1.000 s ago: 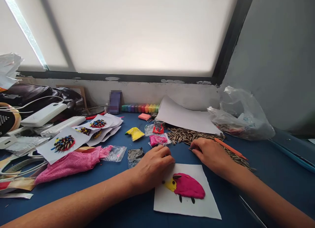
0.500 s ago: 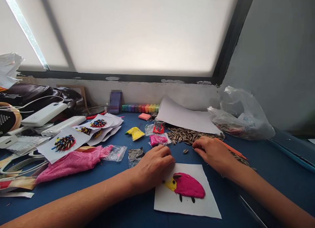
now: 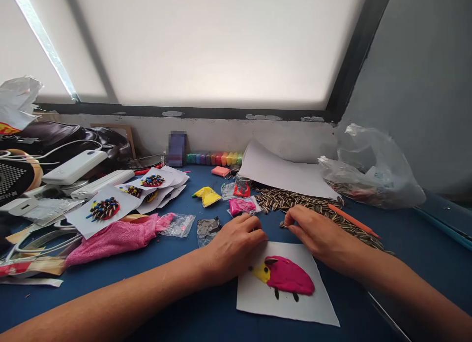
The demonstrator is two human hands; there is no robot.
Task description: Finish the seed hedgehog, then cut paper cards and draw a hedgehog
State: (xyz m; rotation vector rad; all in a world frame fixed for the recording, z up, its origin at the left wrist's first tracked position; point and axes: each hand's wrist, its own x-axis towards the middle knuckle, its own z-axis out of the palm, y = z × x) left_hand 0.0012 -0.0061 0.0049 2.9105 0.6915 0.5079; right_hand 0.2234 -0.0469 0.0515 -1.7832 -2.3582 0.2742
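Note:
My left hand (image 3: 239,248) lies over the upper left corner of a white sheet of paper (image 3: 254,302), fingers bent and pressed together on it. On the sheet is a flat modelling-clay animal (image 3: 289,275) with a pink body and a yellow head. Dark seeds form its legs and ear, and there are dark dots on the head. Past the sheet's upper right edge, my right hand (image 3: 313,231) has thumb and forefinger closing on a single sunflower seed (image 3: 282,224). A heap of striped sunflower seeds (image 3: 280,199) spreads just behind that hand.
An orange pen-like stick (image 3: 354,221) lies on the seeds. Clay packets, yellow (image 3: 207,196), pink (image 3: 242,205) and black (image 3: 208,229), lie behind my left hand. Finished seed pictures (image 3: 105,209), a pink cloth (image 3: 114,243) and white power banks (image 3: 75,167) crowd the left. A plastic bag (image 3: 387,184) stands right.
My right hand has moved left from the heap's edge to the lone sunflower seed, its fingertips now at it. My left hand stays on the paper. The whole view has shifted slightly.

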